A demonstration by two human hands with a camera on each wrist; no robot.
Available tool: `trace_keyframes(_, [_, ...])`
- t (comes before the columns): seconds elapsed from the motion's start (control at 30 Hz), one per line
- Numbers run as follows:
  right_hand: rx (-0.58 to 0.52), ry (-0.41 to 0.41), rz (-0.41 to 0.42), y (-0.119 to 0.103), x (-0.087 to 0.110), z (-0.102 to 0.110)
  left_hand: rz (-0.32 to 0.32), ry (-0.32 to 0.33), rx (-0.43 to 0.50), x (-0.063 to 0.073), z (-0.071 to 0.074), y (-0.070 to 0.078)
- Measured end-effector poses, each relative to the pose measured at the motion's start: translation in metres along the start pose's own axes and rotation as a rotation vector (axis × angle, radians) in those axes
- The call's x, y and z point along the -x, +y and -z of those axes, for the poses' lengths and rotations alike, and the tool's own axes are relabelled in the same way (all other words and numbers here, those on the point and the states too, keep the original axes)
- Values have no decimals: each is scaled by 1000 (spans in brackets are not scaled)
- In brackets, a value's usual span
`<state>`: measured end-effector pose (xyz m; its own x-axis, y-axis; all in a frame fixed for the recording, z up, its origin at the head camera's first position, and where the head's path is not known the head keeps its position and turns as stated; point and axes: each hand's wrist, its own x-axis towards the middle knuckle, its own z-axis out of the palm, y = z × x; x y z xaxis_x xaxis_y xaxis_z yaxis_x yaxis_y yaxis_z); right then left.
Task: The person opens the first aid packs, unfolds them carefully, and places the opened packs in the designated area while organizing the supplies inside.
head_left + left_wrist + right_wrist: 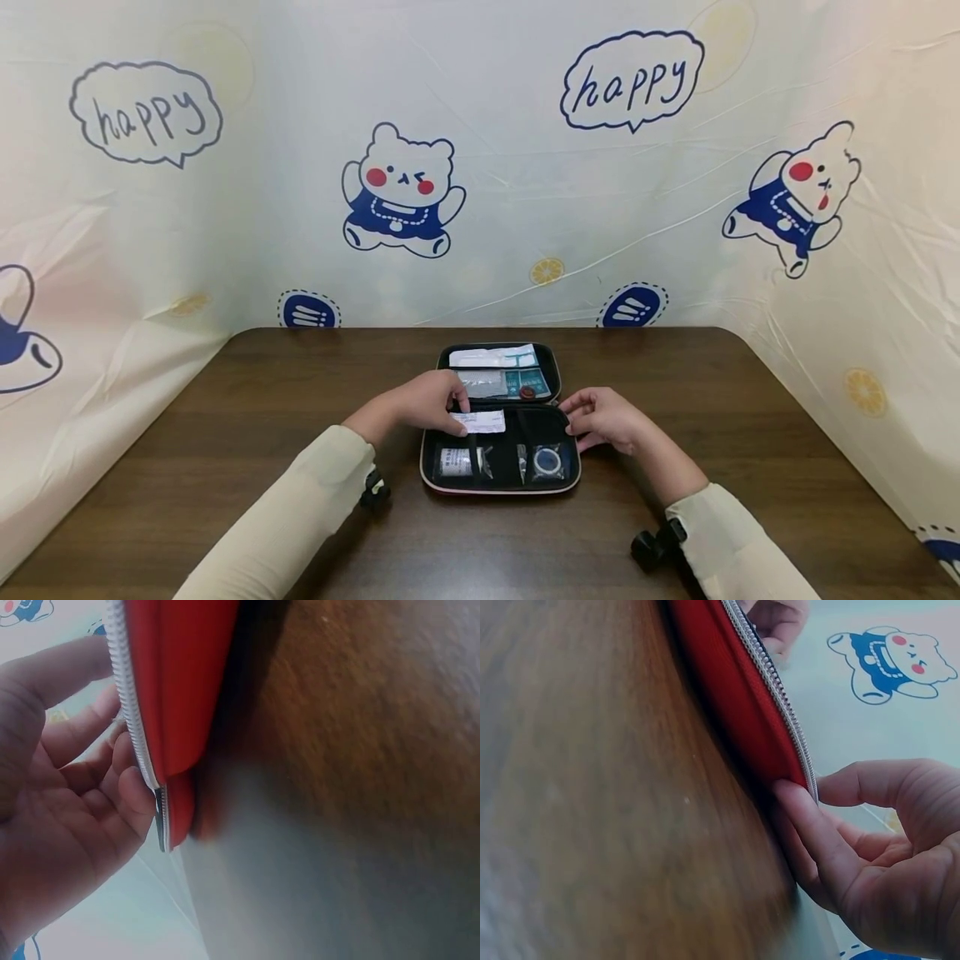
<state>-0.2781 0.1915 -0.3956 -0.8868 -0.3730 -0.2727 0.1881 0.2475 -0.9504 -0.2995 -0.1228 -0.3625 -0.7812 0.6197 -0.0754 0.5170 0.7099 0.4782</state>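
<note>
A small zip case (501,492), red outside and black inside, lies spread open on the table. My left hand (431,402) reaches over its near half and pinches the left end of a small white packet (486,422). In the left wrist view its fingers are partly hidden behind the zipper edge. My right hand (609,421) grips the right rim of the case, a finger over the zipper (784,709) and others against the red side (754,712). A bagged white item (454,462) and a bagged roll (548,461) sit in the near half.
In the far half are a white packet (491,357) and a clear and teal packet (525,383), with a small dark red round thing (527,392) on it. The brown table (225,467) meets a printed cloth backdrop (510,208) behind.
</note>
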Motion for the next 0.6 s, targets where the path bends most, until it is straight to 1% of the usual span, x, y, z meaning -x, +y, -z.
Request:
trace_keyframes(0.1, [6, 20, 4, 0, 0, -2, -9, 21, 12, -2, 0, 0])
trace_keyframes(0.2, [5, 36, 8, 1, -1, -4, -33, 43, 31, -2, 1, -1])
trace_keyframes(0.37, [10, 52, 16, 2, -2, -6, -52, 49, 93, -2, 4, -4])
trace_keyframes(0.47, [14, 56, 17, 2, -2, -6, -38, 39, 167, -2, 5, -6])
trace_keyframes(0.53, [17, 57, 17, 2, -2, -6, -12, 34, 237, -1, 6, -6])
trace_keyframes(0.6, [19, 57, 16, 1, -1, -7, 27, 32, 315, 0, 7, -5])
